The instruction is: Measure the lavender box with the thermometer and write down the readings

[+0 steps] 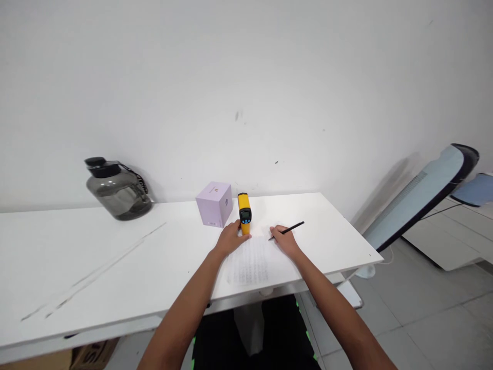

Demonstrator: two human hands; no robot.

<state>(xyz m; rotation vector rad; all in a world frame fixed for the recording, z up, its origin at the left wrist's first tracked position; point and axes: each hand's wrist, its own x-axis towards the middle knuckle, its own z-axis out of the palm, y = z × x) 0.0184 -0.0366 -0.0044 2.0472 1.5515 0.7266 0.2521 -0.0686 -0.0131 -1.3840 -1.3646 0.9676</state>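
Note:
A yellow and black infrared thermometer [244, 209] stands upright on the white table, its small screen and blue buttons facing me. My left hand [230, 238] is closed around the bottom of its handle, thumb in front and fingers at the left side. In a writing grip, my right hand [284, 240] holds a black pencil [295, 226], with the tip pointing down and left close to the tabletop. Between my forearms lies a thin white sheet of paper [248, 262] covered in rows of faint grey marks, too blurred to read. Its edges are hard to make out.
Left of the thermometer sits a lilac box [214, 204]. Farther left, a large grey translucent water jug [118, 194] stands by the wall. The white table [96, 267] ends at the right, where a light blue and black panel [419, 195] leans. Below left is a cardboard box [94, 354].

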